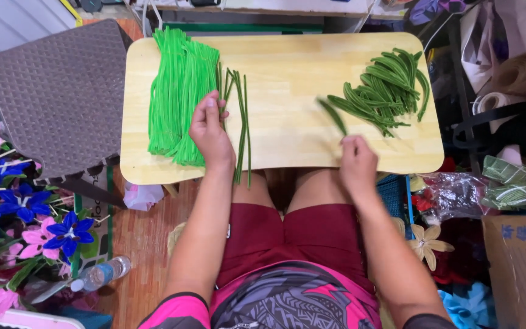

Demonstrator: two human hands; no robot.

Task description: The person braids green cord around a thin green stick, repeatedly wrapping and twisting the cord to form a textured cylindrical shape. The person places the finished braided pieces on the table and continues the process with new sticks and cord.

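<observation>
On the pale wooden worktop [287, 79], the left hand [209, 131] rests fingertips-down between the flat bundle of bright green fuzzy stems [178, 91] and a few loose dark green thin stems [240, 122]; its grip looks released, pressing rather than clenching. Both sets run lengthwise away from the body, so they lie parallel to the fingers, the loose ones overhanging the near edge. The right hand [357, 161] sits at the near edge, apparently pinching one dark green short stem [333, 117], which angles up-left; motion blur, so not certain. Heap of curved dark green stems [385, 88] lies beyond it, far right. Bare wood mid-board between the hands.
</observation>
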